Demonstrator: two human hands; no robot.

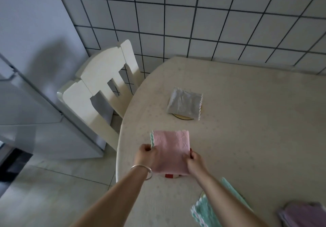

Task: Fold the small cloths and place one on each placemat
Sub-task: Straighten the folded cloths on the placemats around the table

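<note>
No words or labels can be read on anything here. On the far left stands a smooth white fridge [35,89], and next to it a white wooden chair [104,85] with a curved back and slots cut in it. The left hand [145,153], with a shiny silver bangle [142,171] on its wrist, pinches the left edge of a folded pink cloth [172,149]. The cloth is soft and fuzzy, with a wavy green trim along its left side. The right hand [195,161] grips its right edge. A round placemat [172,176] peeks out, red and white, from under the near edge of the cloth. Farther away, a folded grey cloth [185,104] lies on another round mat [183,117] with a pale rim. A fluffy green cloth [202,211] lies near, partly under the right arm. On the near right sits a purple cloth [305,214], blurry. All this rests on a rounded table [255,138] with a cream dotted cover
</note>
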